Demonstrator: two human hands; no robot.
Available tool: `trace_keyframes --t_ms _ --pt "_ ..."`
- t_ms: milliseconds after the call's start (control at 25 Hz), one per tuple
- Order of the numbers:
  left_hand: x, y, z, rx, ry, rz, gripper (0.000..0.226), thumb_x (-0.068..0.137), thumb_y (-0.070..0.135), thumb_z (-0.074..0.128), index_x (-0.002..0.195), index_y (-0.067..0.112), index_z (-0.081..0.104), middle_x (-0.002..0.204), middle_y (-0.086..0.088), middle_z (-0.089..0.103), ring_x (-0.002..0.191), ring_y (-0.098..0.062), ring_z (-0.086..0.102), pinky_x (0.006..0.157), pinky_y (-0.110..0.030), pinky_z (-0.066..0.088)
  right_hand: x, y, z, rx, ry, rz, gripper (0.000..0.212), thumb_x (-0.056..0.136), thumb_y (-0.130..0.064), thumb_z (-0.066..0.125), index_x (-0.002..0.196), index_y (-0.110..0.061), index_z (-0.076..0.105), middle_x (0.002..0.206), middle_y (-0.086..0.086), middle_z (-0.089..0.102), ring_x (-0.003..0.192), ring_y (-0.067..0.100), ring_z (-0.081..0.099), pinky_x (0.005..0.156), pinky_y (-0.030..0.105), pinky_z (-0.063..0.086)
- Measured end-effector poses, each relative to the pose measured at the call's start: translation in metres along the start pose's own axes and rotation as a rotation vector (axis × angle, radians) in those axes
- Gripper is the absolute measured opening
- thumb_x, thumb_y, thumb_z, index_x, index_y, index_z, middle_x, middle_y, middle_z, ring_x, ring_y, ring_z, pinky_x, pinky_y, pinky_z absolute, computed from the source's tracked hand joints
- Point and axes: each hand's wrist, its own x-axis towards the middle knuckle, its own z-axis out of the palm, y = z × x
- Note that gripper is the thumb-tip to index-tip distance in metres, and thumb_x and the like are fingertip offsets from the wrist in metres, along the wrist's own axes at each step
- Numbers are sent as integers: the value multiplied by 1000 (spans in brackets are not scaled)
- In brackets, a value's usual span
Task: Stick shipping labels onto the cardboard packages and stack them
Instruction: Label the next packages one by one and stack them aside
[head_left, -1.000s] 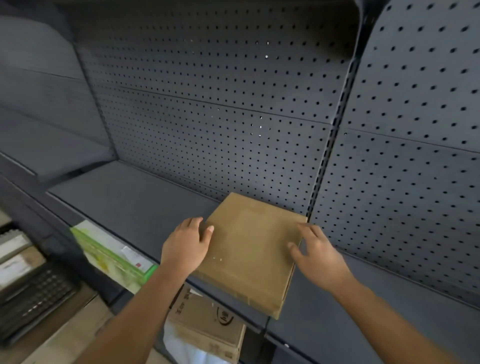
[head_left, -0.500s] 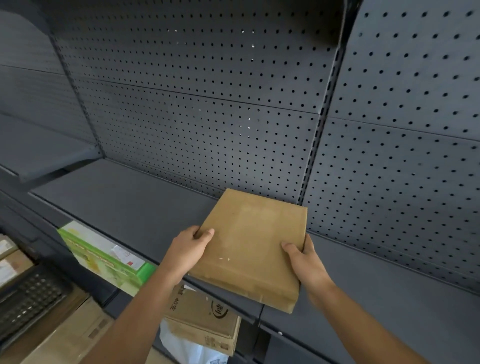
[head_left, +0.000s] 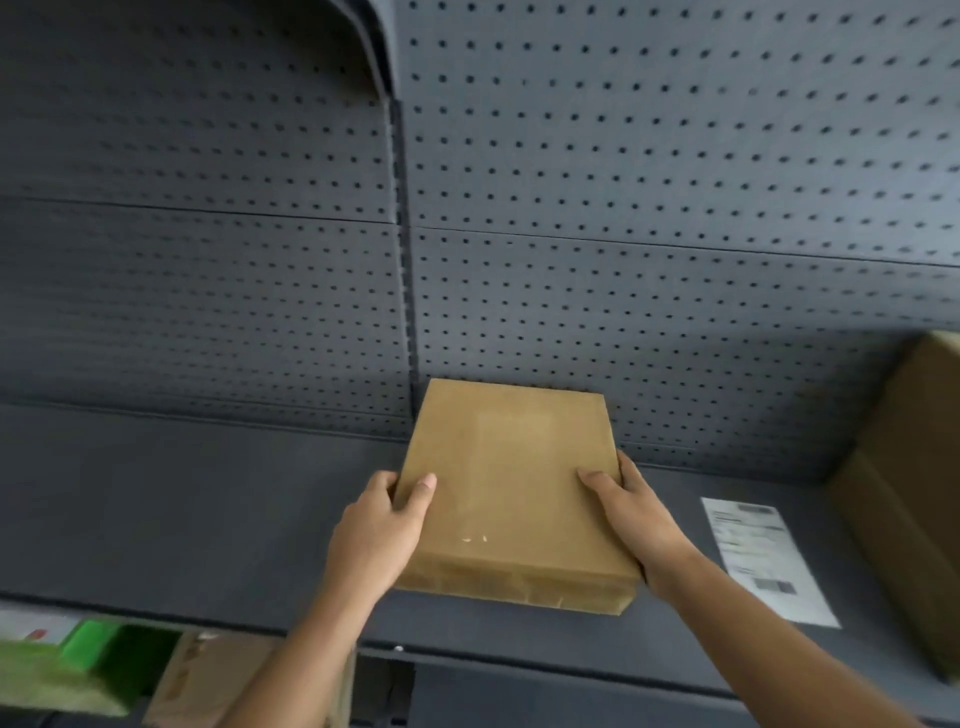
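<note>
You've got a flat cardboard package gripped in both hands over the dark grey shelf. Your left hand is clamped on the left edge, thumb laid over the top face near the corner and the other fingers tucked underneath. Your right hand does the same on the right edge, thumb on top, the rest wrapped around the side. So both hands are closed on the package, no doubt there.

The package sits roughly in the middle of the view, its far end close to the pegboard back panel, just right of the vertical upright that splits the two panels. Can't really tell if the underside is resting on the shelf or held just above it. The top face is bare brown, with only a few small white flecks near the front.

A white shipping label lies flat on the shelf to the right of your right hand, apart from the package. Past it, at the right edge, there's a bigger cardboard box, only partly in view.

Below the shelf on the left you can see a green box and another brown carton, both blurry.
</note>
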Motion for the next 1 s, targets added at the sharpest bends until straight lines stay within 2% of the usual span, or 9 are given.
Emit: trace_keyframes --t_ms 80,240,480,600,720,880,960,1000 --pt "-5 13 22 3 -34 15 43 97 64 47 108 25 58 92 5 69 83 -16 67 79 -44 57 -1 9 -26 13 36 12 68 93 -51 59 152 -43 26 124 -6 62 103 22 67 92 45 56" --pt "-15 28 56 31 -74 41 44 98 63 46 107 21 56 90 2 67 79 -16 65 73 -40 55 -6 26 -65 14 69 16 63 90 -54 61 147 -43 36 121 -8 65 103 20 68 91 45 56" --pt "-27 30 77 55 -79 32 44 99 61 46 103 18 56 84 0 67 75 -18 66 69 -38 53 -6 41 -80 16 34 -8 51 93 -46 62 141 -39 44 117 -11 68 101 14 69 84 33 57" --pt "-28 26 81 103 -66 22 45 99 61 46 105 18 55 84 1 67 75 -18 66 67 -38 54 -1 49 -79 3 20 -24 63 87 -53 66 144 -39 41 119 -12 68 104 13 69 93 39 56" --pt "-28 22 85 114 -60 0 47 97 62 48 113 18 54 91 4 67 80 -17 65 67 -38 53 6 54 -80 -24 16 -47 74 80 -61 68 145 -42 40 118 -15 69 104 12 69 97 42 55" --pt "-29 23 87 193 -22 34 50 98 61 48 126 21 50 102 7 68 86 -19 66 70 -38 53 9 54 -81 -22 3 -64 74 83 -59 68 147 -39 37 119 -15 67 104 11 68 97 40 54" --pt "-31 27 87 274 43 128 53 99 56 50 138 22 46 119 4 68 95 -21 68 70 -37 53 7 51 -83 -12 1 -68 66 91 -53 62 149 -35 36 122 -16 63 109 11 65 100 38 51" --pt "-32 30 86 299 76 182 53 100 51 52 143 21 44 129 2 66 102 -22 69 71 -37 53 6 50 -84 -4 12 -70 65 94 -51 58 151 -32 34 130 -14 59 116 13 61 103 37 48"
